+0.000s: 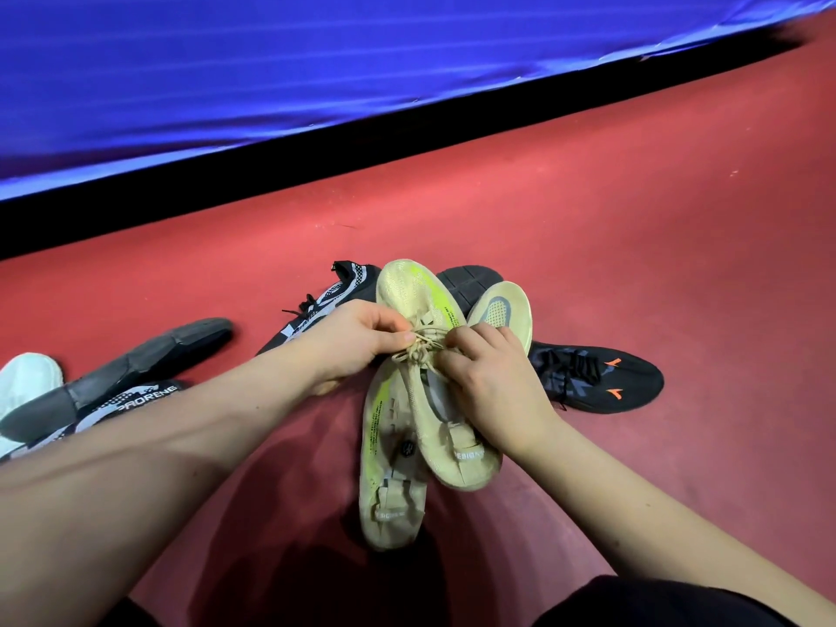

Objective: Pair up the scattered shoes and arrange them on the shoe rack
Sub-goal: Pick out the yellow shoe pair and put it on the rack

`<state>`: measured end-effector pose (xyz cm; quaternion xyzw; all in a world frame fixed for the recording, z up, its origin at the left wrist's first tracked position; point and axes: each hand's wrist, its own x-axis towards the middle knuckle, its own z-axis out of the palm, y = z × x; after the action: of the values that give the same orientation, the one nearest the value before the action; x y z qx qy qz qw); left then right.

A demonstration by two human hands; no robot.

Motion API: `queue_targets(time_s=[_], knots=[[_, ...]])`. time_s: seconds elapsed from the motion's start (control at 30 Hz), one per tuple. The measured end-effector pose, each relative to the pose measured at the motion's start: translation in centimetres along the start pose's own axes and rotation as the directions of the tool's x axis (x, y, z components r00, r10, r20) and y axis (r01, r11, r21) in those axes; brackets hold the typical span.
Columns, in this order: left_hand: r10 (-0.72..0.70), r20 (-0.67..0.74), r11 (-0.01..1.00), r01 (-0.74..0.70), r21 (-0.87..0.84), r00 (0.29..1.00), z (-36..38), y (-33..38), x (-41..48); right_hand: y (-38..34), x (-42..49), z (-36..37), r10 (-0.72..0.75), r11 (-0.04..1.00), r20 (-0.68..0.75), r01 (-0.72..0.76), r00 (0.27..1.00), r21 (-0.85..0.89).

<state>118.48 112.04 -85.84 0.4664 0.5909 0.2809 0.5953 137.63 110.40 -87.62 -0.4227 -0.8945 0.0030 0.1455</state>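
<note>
Nearest the camera, at six o'clock, dark trouser legs [656, 604] frame the bottom edge, and two bare forearms reach forward to the middle of the view. Between them, on the red floor [633, 196], two beige shoes lie overlapped: the nearer beige shoe [391, 504] has its heel toward the person, and the second beige shoe [466, 459] rests partly on top of it, at its two o'clock.

Above the heels the hands are close together. The left hand [357, 341] pinches the beige laces [423, 350] from nine o'clock, and the right hand [488, 382] curls its fingers onto the same laces from three o'clock. A beige sole [502, 310] with a grey patch shows at the right hand's twelve o'clock; which beige shoe it belongs to I cannot tell.

Around them lie five more shoes:
- One black-and-white shoe [330, 300] is just behind the left hand.
- One lettered black-and-white shoe [135, 395] lies on its side at nine o'clock.
- One white shoe [25, 382] is at the left edge.
- One black shoe with orange marks [601, 377] is at three o'clock.
- One dark upturned sole [470, 278] is at twelve o'clock.

Farthest off run a black strip [316, 160] and a blue sheet [316, 61].
</note>
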Motion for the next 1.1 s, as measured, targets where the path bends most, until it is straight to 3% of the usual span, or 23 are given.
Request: queue_targets(time_s=[0.13,0.53,0.67,0.93,1.1], knots=[[0.024,-0.065,0.998,-0.027,-0.048,0.998,0.4,0.2,0.0,0.2,-0.1,-0.4,0.002,0.991,-0.055,0.005,0.998,0.134],[0.067,-0.092,0.977,-0.084,-0.198,0.994,0.1,0.3,0.5,0.5,-0.2,-0.4,-0.108,0.99,-0.155,0.12,0.982,0.069],[0.12,-0.07,0.983,-0.128,-0.134,0.99,0.0,0.4,0.4,0.5,-0.6,0.0,-0.032,0.993,-0.144,0.047,0.989,0.106],[0.198,-0.051,0.98,-0.197,0.024,0.979,0.3,0.8,0.4,-0.5,-0.4,0.3,0.166,0.986,0.02,-0.166,0.986,0.031],[0.203,-0.053,0.977,-0.198,0.082,0.978,0.6,0.6,0.4,-0.7,-0.1,0.2,0.247,0.963,0.097,-0.256,0.964,0.089]])
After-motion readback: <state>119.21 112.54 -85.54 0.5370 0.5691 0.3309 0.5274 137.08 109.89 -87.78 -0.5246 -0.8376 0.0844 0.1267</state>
